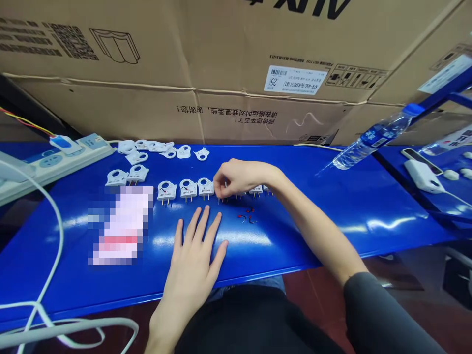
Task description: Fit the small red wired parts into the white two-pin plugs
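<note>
My left hand [195, 258] lies flat on the blue table [287, 246] with its fingers spread, holding nothing. Over a row of white plug housings with metal prongs, my right hand [236, 179] is bent down, its fingertips pinched together. It hides part of the row, and whatever is between the fingers does not show. Left of it stand three housings, among them a plug housing [205, 189] close to the fingers and another plug housing [167, 191] at the row's end. Several small red-and-black wired parts [250, 216] lie just in front of the row.
White casing pieces [183, 152] lie along the back, before a large cardboard box [236, 73]. At left are a power strip [62, 160], a white cable [55, 236] and a blurred pink item [127, 223]. A water bottle [376, 137] leans at right.
</note>
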The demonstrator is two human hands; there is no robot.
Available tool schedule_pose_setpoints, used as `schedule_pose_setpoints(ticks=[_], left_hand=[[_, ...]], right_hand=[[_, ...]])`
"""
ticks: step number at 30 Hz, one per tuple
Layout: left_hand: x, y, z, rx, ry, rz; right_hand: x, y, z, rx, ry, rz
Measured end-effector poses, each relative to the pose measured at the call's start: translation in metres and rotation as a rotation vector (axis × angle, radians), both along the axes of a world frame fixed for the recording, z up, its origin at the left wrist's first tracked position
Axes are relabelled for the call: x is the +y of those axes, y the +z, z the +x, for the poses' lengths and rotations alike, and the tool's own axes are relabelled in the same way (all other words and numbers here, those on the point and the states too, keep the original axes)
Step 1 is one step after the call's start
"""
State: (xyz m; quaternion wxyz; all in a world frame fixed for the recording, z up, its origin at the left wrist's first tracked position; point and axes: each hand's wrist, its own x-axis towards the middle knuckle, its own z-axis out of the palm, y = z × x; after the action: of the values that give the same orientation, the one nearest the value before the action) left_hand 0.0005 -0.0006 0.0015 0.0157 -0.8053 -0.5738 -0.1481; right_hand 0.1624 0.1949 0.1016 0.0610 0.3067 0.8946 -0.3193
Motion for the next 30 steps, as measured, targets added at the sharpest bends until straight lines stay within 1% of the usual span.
schedule_pose_setpoints(ticks=[2,6,7,9,10,13,15,18,22,26,30], left_hand=[[0.000,0.000,0.000,-0.006,0.000,-0.008],[0.000,0.002,0.000,-0.015,0.005,-0.021],[0.000,0.002,0.000,-0.017,0.005,-0.022],[0.000,0.003,0.000,-0.018,0.005,-0.033],[0.000,0.003,0.000,-0.021,0.006,-0.034],[0.000,0.001,0.000,-0.026,0.011,-0.029],[0.000,0.000,0.000,-0.018,0.009,-0.017],[0.000,-0.002,0.000,-0.006,0.010,-0.007],[0.000,-0.001,0.000,-0.015,0.009,-0.007],[-0.001,0.000,0.000,-0.014,0.011,-0.007],[-0.001,-0.001,-0.001,-0.017,0.008,-0.005]], right_hand=[[0.001,0.006,0.007,-0.054,0.045,-0.074],[0.004,0.007,0.012,-0.083,0.041,-0.083],[0.006,0.006,0.011,-0.060,0.049,-0.071],[0.008,0.001,0.008,0.015,0.043,0.003],[0.009,-0.003,0.006,0.060,0.021,0.062],[0.006,-0.015,-0.008,0.185,-0.111,0.267],[0.001,-0.021,-0.021,0.220,-0.156,0.343],[-0.007,-0.028,-0.042,0.211,-0.146,0.384],[-0.013,-0.034,-0.064,0.146,-0.136,0.427],[-0.014,-0.038,-0.075,0.120,-0.142,0.430],[-0.014,-0.041,-0.078,0.111,-0.141,0.426]])
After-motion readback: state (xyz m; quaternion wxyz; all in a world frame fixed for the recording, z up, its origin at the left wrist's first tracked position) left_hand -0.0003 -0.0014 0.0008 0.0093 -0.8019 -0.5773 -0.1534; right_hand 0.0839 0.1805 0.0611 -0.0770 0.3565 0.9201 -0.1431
